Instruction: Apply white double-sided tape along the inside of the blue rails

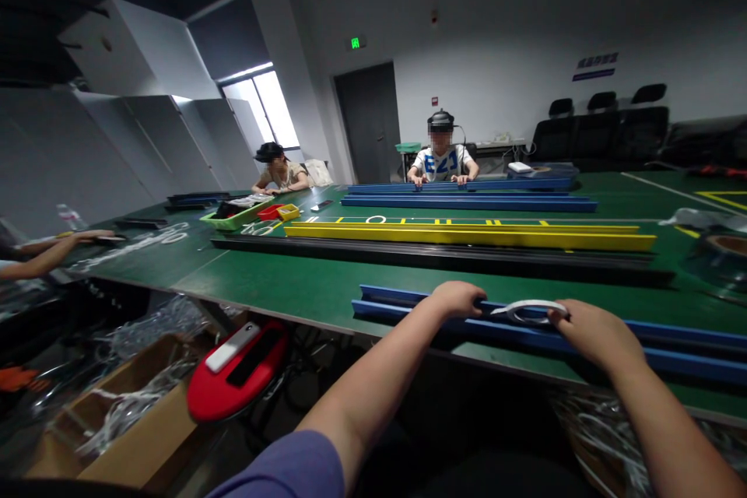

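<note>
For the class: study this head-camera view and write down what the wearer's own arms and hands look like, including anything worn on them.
Both forearms are bare, and no glove, watch or band shows on the left hand or the right hand. A purple sleeve covers the upper left arm; no sleeve shows on the right arm. Neither arm shows any cables or markings.
</note>
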A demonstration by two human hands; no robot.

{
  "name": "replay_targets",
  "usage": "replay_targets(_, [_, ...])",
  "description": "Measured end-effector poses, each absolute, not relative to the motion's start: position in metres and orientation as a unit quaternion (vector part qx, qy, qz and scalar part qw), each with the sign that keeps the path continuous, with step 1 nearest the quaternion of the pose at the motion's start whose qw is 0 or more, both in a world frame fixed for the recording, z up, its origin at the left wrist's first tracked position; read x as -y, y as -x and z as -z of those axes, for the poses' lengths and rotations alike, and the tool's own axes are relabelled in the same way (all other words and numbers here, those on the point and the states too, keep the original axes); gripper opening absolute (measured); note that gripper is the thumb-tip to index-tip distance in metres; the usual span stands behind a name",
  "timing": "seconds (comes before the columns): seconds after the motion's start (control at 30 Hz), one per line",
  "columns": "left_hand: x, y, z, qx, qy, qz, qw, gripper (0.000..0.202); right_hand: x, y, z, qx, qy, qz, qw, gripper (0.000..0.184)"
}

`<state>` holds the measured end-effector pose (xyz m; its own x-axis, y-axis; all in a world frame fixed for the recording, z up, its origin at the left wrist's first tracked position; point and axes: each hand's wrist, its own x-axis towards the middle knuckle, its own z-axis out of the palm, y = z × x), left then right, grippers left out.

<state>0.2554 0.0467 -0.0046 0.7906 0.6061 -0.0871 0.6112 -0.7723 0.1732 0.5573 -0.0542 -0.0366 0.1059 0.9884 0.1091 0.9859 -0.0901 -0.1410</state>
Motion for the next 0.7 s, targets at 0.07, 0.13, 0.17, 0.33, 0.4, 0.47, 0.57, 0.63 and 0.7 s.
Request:
replay_targets(0.07, [-0.046, -0.255, 0.005, -0.316, -0.944, 0.007, 0.095, 0.045, 0.055, -0.557, 0.036, 0.666, 0.74, -0.001, 0.088, 0.054])
replay_targets(0.13, [-0.046, -0.255, 0.005, -0.311, -0.946, 0.004, 0.093, 0.044, 0.056, -0.556, 0.036, 0.665, 0.741, 0.004, 0.091, 0.054])
replay_targets(0.17, [-0.046, -0.255, 0.005, -0.309, -0.947, 0.004, 0.092, 0.043, 0.055, -0.557, 0.037, 0.665, 0.741, 0.006, 0.094, 0.055])
replay_targets(0.33, [-0.047, -0.257, 0.004, -0.304, -0.947, 0.027, 0.098, 0.037, 0.051, -0.557, 0.039, 0.657, 0.749, 0.002, 0.085, 0.056])
replay_targets(0.4, [-0.048, -0.257, 0.004, -0.298, -0.949, 0.032, 0.1, 0.039, 0.051, -0.556, 0.038, 0.653, 0.753, 0.001, 0.076, 0.057])
replay_targets(0.47, [-0.049, -0.256, 0.004, -0.286, -0.952, 0.033, 0.102, 0.041, 0.052, -0.553, 0.035, 0.646, 0.76, 0.002, 0.065, 0.057])
replay_targets(0.57, [-0.051, -0.251, 0.004, -0.262, -0.959, 0.03, 0.103, 0.038, 0.055, -0.544, 0.029, 0.638, 0.768, 0.004, 0.049, 0.056])
replay_targets(0.63, [-0.052, -0.244, 0.005, -0.25, -0.962, 0.026, 0.103, 0.035, 0.058, -0.533, 0.024, 0.642, 0.765, 0.009, 0.047, 0.054])
replay_targets(0.7, [-0.054, -0.231, 0.006, -0.244, -0.964, 0.023, 0.101, 0.034, 0.061, -0.518, 0.02, 0.651, 0.757, 0.018, 0.048, 0.052])
